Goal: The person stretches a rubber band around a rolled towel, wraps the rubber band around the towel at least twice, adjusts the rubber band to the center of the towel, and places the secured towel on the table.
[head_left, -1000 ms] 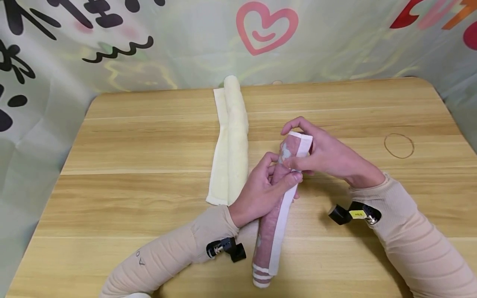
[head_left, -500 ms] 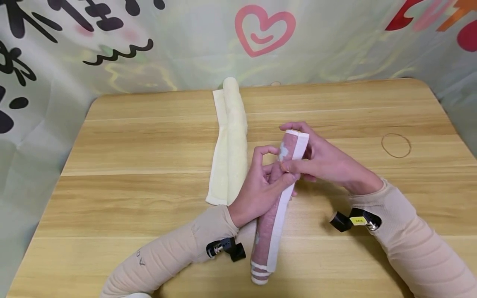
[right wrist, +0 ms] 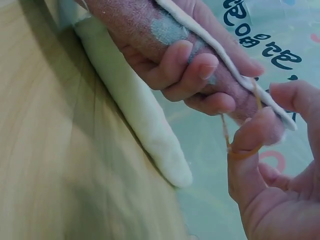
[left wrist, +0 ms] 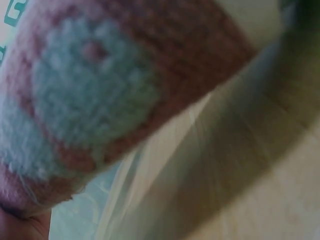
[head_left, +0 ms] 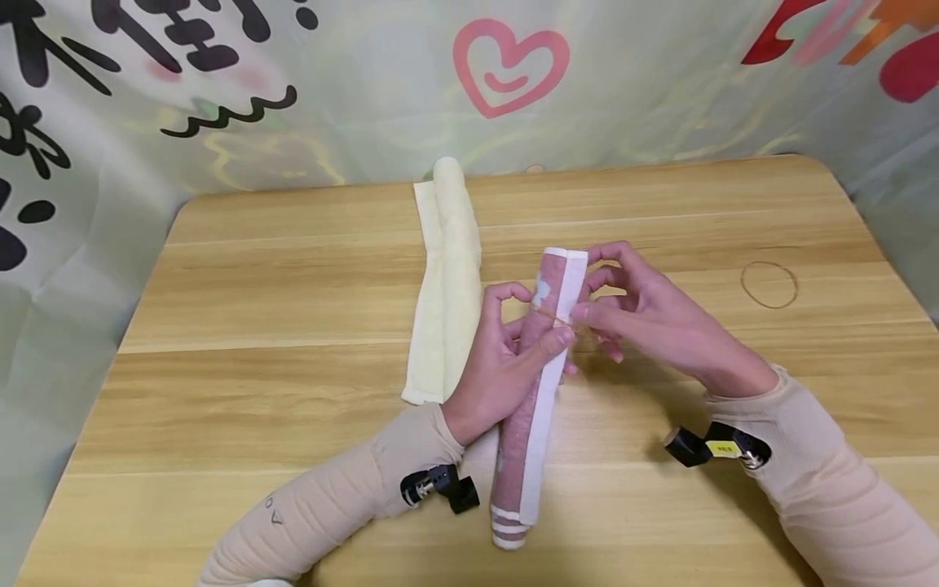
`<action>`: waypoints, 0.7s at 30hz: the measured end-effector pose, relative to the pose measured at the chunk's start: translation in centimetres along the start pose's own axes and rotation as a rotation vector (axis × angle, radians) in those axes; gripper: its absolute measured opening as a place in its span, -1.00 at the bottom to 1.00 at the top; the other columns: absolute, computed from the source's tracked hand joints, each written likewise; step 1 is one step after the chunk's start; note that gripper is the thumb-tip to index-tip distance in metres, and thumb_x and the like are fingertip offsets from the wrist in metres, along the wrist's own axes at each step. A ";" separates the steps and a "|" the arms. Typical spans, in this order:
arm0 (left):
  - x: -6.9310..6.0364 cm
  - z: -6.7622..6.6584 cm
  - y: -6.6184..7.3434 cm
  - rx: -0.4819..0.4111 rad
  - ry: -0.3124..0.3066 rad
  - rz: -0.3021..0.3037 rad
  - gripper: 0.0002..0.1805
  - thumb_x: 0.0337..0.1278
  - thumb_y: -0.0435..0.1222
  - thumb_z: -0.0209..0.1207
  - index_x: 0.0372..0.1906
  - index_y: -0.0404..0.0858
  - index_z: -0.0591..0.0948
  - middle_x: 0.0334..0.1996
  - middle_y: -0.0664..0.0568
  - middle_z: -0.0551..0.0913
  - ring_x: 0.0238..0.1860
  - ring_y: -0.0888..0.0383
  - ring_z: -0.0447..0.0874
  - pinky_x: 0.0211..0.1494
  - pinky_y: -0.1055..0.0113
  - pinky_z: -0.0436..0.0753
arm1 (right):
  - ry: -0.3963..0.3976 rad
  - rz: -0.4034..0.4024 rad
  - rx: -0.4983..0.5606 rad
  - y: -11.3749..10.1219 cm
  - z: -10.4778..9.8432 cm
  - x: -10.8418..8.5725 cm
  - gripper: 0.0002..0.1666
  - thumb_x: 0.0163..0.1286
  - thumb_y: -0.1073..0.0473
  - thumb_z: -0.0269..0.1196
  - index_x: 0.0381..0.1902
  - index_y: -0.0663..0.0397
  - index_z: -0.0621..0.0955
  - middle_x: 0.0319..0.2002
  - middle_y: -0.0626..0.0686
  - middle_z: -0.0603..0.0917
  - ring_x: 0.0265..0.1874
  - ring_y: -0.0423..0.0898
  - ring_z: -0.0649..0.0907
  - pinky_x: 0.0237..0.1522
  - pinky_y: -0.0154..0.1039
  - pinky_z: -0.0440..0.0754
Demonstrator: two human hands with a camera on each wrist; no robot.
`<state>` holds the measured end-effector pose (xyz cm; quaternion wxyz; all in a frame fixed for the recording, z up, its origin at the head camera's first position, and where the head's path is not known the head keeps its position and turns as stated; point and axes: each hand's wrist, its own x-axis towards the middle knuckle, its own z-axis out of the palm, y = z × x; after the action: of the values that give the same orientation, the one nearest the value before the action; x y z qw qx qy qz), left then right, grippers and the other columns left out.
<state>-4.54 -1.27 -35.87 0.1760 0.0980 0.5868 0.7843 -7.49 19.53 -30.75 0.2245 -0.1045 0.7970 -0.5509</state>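
A mauve towel (head_left: 517, 456) with a white border is rolled into a long tube and held slantwise above the table. My left hand (head_left: 499, 367) grips it around the middle, thumb lying along the border. Close to its far end, my right hand (head_left: 653, 322) works a thin brown rubber band (right wrist: 243, 155). In the right wrist view, the band is stretched over a bent finger of that hand and runs across the roll. Pale blue patterned patches on the roll (left wrist: 95, 85) fill much of the left wrist view.
A cream towel (head_left: 460, 277), partly rolled with a flat flap at its left, lies just left of the hands. Another rubber band (head_left: 796, 287) lies at the right of the wooden table (head_left: 257, 285). A printed curtain (head_left: 381, 106) hangs behind.
The roll's far end has swung slightly left. My right hand has shifted from gripping the roll to its right side, with fingers more spread and the rubber band now visible across the roll.
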 end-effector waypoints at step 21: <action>0.2 -0.2 -0.4 0.008 0.021 0.019 -0.81 0.64 -0.20 -0.04 -0.10 0.05 0.17 -0.02 -0.62 0.66 -0.44 0.13 0.76 -0.34 0.35 0.66 | -0.237 -0.529 -0.179 0.3 -1.4 -1.5 -0.60 0.34 0.56 0.21 -0.39 -0.11 0.58 -0.29 -0.07 0.64 -0.20 -0.16 0.61 -0.12 -0.32 0.62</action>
<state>-4.72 -1.22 -36.30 0.1619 0.0963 0.5907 0.7846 -6.83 21.44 -30.20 0.1549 -0.3913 0.7557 -0.5017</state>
